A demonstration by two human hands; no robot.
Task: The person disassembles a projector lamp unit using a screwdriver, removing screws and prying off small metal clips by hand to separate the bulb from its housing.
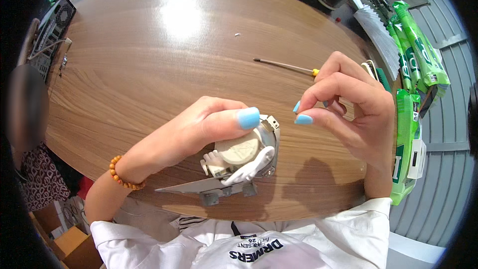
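The person's left hand [199, 124] grasps a device [240, 152], its blue-nailed thumb laid along the top and its other fingers hidden from view. The right hand [356, 99] is raised to the right of the device, apart from it, with thumb and forefinger tips brought almost together in a pinch; whether something tiny sits between them cannot be told. The device is near the wearer's edge of the tabletop [144, 79], in front of the chest; it has a cream round part, a bundled white cable [253, 167] and a flat grey metal plate [196, 186] jutting leftward. A beaded orange bracelet [119, 173] circles the left wrist, and the person wears a white shirt [318, 241]. Beyond the right hand, a screwdriver [284, 65] lies on the tabletop, tip pointing left, its yellow handle mostly hidden behind the fingers. Farther out is a small white scrap [237, 34]. Green packages [420, 52] are at the right, beside a white paper stack [378, 40]. A black perforated casing [62, 15] stands at the far left, and below it another person's patterned clothing [45, 177] shows.
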